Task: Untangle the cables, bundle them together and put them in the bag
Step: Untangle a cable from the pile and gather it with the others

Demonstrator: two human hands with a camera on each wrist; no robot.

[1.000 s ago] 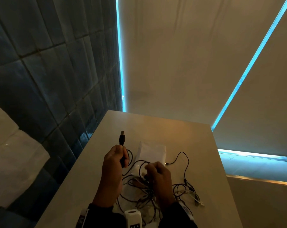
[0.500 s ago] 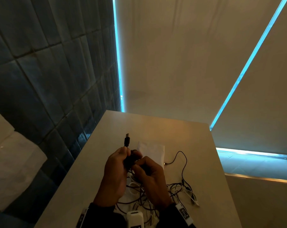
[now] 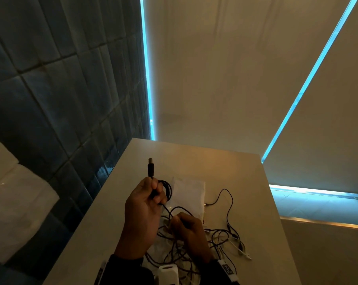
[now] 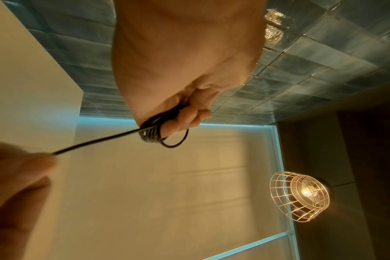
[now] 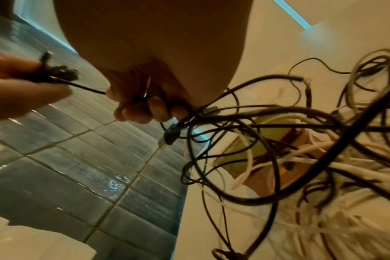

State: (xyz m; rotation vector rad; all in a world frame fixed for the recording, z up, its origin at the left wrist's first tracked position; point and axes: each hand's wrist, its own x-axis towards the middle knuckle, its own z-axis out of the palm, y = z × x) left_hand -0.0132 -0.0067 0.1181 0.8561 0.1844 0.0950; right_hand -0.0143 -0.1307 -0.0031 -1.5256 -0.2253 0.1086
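The black cable (image 3: 167, 190) is half coiled in loops round the left hand (image 3: 142, 204), fingers curled on it, plug up, above the desk's (image 3: 246, 182) middle. The right hand (image 3: 187, 229) pinches its free run; best feed it taut, loop by loop. The tangle (image 3: 215, 241) at the near edge may snag. The white bag (image 3: 189, 192) lies just beyond.

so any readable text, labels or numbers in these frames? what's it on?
None can be read.
Right wrist band: a black-and-white printed tag, too small and blurred to read.
White device at the bottom edge: dark marks, illegible.
Cables, bag, plug: no visible print.
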